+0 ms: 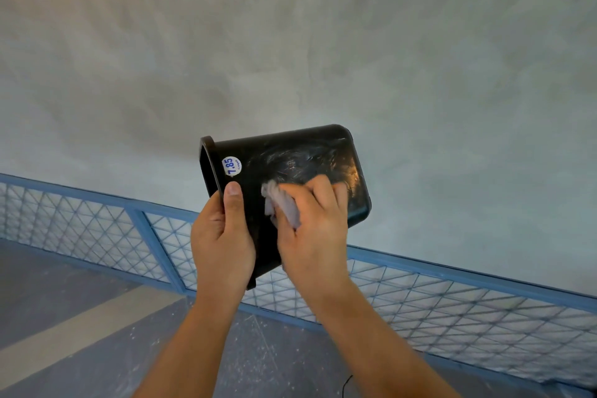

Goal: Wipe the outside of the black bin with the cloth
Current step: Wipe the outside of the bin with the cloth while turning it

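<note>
The black bin (297,158) is held up in the air on its side, its open rim facing left and its base to the right. A round white sticker (231,166) reading 7.85 sits near the rim. My left hand (223,236) grips the rim, thumb on the outer wall. My right hand (311,229) presses a crumpled grey cloth (281,203) against the bin's side wall. Pale smear marks show on the wall above the cloth. The bin's lower part is hidden behind both hands.
A grey plaster wall (323,42) fills the background. A blue-framed wire mesh rail (452,304) runs across below the bin. A grey floor with a pale stripe (80,326) lies at the lower left.
</note>
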The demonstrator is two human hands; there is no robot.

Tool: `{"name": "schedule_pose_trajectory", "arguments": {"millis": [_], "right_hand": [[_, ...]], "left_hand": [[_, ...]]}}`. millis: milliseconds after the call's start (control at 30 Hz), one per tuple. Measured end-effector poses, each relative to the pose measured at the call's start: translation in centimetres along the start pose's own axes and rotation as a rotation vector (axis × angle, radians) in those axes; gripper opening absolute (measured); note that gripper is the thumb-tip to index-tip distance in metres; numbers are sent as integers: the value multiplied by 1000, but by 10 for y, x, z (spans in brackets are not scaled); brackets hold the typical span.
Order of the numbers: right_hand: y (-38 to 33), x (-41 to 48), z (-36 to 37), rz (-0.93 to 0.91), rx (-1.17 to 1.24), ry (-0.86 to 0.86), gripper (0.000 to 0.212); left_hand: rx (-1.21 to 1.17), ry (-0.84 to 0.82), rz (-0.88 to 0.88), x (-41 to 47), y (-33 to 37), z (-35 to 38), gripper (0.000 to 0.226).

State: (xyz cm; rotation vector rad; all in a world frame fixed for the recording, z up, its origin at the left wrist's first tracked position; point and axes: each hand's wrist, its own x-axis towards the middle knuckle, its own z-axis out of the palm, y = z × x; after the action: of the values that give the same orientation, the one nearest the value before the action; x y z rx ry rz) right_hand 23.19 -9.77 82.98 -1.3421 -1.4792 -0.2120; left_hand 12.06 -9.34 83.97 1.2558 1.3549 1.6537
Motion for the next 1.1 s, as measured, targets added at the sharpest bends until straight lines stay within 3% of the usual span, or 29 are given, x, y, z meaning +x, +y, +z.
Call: {"name": "schedule_pose_trajectory", "arguments": {"millis": [167, 367, 567, 767, 967, 1100], "right_hand": [[-7, -21, 6, -31, 93, -37, 11], [21, 17, 8, -11, -2, 43, 14], [14, -25, 15, -24, 44, -66, 17], [28, 26, 22, 24, -24, 38, 15], [20, -26, 25, 17, 64, -61, 20], [25, 16, 31, 67, 21, -3, 17]], "left_hand": [[81, 8, 9, 3, -2, 6, 36], [56, 16, -11, 4, -2, 9, 29], [92, 31, -26, 13, -9, 7, 29], [90, 42, -24, 20, -5, 2, 28], [85, 42, -50, 31, -9, -6, 28], [63, 50, -56, 36, -9, -11, 29]]}}
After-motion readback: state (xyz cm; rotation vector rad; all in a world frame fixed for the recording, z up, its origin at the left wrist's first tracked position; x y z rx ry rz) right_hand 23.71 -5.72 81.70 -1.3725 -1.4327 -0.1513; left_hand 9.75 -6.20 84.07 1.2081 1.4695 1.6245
